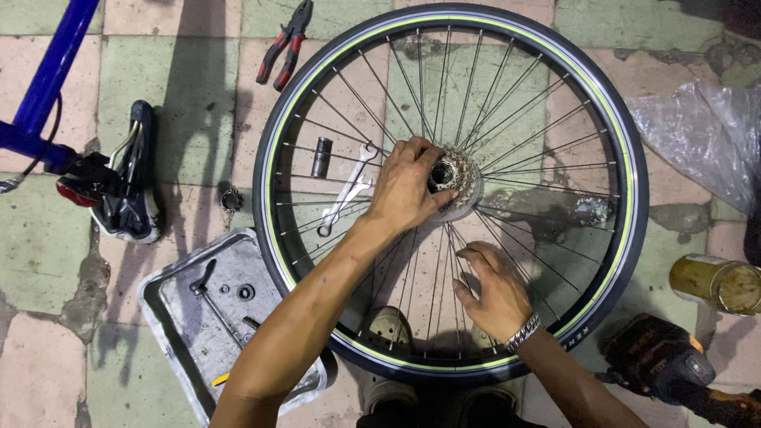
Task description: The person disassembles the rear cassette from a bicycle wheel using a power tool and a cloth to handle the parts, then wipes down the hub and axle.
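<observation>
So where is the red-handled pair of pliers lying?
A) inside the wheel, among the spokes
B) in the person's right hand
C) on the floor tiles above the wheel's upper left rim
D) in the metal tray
C: the pliers lie on the floor tiles just outside the bicycle wheel, at its upper left.

Tray (pixel 170 305) left of wheel (pixel 634 198) (pliers (pixel 285 43) behind)

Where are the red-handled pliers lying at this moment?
In the head view, the red-handled pliers lie on the tiled floor at the top, just outside the bicycle wheel's upper-left rim, apart from both hands.
</observation>
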